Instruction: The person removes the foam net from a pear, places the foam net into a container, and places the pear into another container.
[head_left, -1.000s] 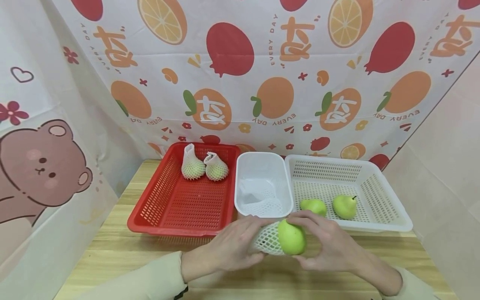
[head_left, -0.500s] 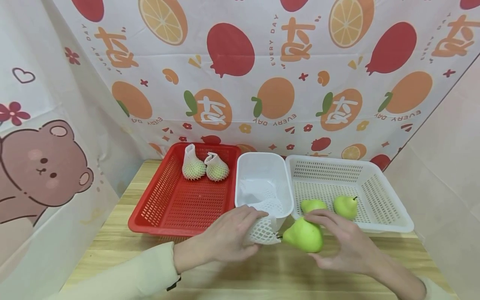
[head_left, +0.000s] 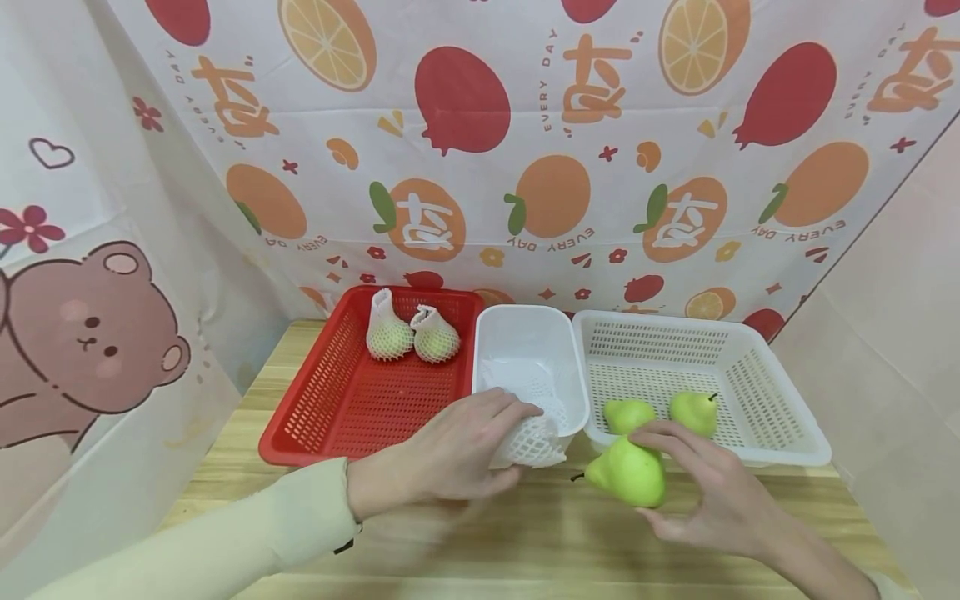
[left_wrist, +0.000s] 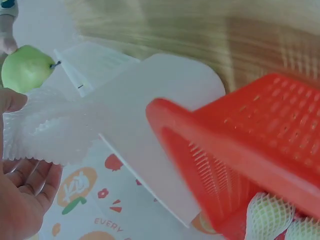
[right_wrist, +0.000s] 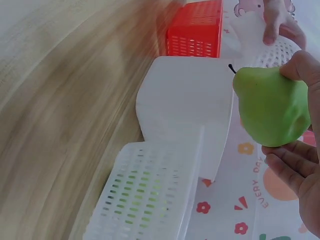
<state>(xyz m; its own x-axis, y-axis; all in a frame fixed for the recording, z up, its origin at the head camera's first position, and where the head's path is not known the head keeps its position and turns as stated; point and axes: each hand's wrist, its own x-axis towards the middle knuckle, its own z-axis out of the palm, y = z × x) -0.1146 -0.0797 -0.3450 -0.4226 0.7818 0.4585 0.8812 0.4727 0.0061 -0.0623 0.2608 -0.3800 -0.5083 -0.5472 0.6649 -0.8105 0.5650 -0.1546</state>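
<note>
A white foam fruit net (head_left: 534, 442) is in my left hand (head_left: 457, 446), its fingers curled round it near the front of the white tub. The left wrist view shows the net (left_wrist: 55, 125) between thumb and fingers. My right hand (head_left: 708, 492) grips a bare green pear (head_left: 628, 472) between thumb and fingers, its stem pointing left toward the net. A gap separates pear and net. In the right wrist view the pear (right_wrist: 272, 105) is whole and uncovered, with the fingers beneath it and the thumb on top.
The white tub (head_left: 528, 312) holds more foam nets. To its right, a white basket (head_left: 780, 392) contains two bare pears (head_left: 693, 412). On the left, a red basket (head_left: 367, 458) holds two net-covered pears (head_left: 390, 340). All stand on a wooden table (head_left: 525, 550) before a printed cloth.
The pear, earlier partly against the net's opening, has come away from it and moved right with my right hand. My left hand with the net has shifted slightly up toward the tub.
</note>
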